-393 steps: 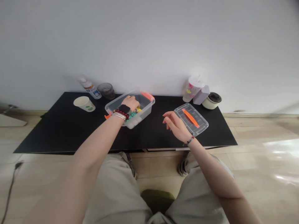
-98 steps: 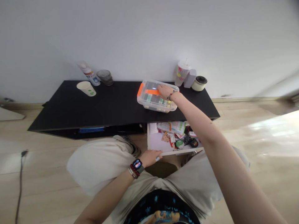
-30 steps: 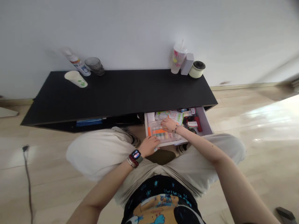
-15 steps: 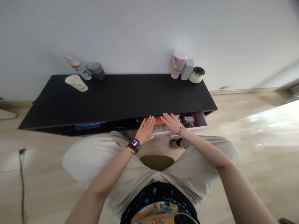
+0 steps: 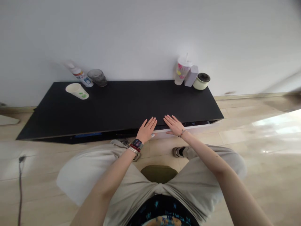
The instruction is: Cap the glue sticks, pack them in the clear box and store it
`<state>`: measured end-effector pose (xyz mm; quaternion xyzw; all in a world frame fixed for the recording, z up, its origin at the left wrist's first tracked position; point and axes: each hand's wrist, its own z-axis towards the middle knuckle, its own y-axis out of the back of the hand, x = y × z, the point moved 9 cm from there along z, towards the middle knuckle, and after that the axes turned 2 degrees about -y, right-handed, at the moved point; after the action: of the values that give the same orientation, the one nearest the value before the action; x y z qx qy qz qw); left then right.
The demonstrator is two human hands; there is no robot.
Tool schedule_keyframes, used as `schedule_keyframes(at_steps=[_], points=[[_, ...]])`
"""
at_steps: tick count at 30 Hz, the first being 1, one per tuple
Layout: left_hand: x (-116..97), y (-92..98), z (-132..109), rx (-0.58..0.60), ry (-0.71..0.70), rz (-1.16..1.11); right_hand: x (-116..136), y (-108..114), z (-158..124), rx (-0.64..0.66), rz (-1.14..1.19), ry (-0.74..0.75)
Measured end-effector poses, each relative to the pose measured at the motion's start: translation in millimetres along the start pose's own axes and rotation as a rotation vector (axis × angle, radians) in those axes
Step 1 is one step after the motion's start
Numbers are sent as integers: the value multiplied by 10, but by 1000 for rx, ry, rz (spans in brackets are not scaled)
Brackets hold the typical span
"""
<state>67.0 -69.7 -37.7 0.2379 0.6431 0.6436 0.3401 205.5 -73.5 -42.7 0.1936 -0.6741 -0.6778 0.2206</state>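
Observation:
My left hand (image 5: pixel 146 129) lies over the front edge of a long, low black cabinet (image 5: pixel 131 103), fingers stretched out and pointing away from me. To its right, my right hand (image 5: pixel 174 125) is laid flat in the same way, fingers extended over that edge. Both hands are at the white front of a drawer (image 5: pixel 195 129), which sits almost flush under the cabinet top with only a narrow dark gap showing. What lies inside the drawer is hidden. Neither hand holds anything.
On the cabinet's left stand a paper cup (image 5: pixel 77 91), a spray can (image 5: pixel 81 76) and a dark glass (image 5: pixel 98 77). At the right are a lidded cup with straw (image 5: pixel 182 72), a grey box (image 5: pixel 191 76) and a cream pot (image 5: pixel 201 82). A cable (image 5: pixel 20 188) lies on the floor.
The drawer has slid inward under the cabinet top, so its contents no longer show. Both hands moved forward with it, fingers still spread.

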Motion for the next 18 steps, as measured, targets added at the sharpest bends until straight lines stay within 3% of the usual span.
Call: schedule_keyframes(at_steps=[18], points=[[118,-117,49,-110,44,-50,-66,-71,50,-91,53,-45]])
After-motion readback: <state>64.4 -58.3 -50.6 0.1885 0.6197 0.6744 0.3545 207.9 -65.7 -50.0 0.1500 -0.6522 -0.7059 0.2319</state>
